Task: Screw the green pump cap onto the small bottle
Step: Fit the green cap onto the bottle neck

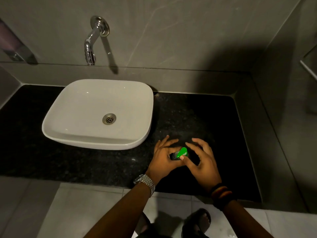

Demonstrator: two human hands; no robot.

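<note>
Dark sandals (197, 222) on pale floor tiles at bottom edge, nearest camera. Left hand (163, 157), metal watch (145, 182) at wrist, wrapped around small bottle (174, 156) over black stone surface (85, 160), right of white basin (97, 114). Bottle mostly hidden; whether it stands on surface or is lifted, cannot tell. Green pump cap (182, 152) sits atop bottle, nozzle long axis pointing up-right, away from camera. Right hand (200, 160), dark bands at wrist, pinches cap: thumb at near side, other fingers spread loosely above.

Legible text: none. The small dark bottle (174, 156) under the green plastic pump cap (182, 152) shows no readable label. The silver metal wristwatch (145, 182) shows no readable marking.
</note>
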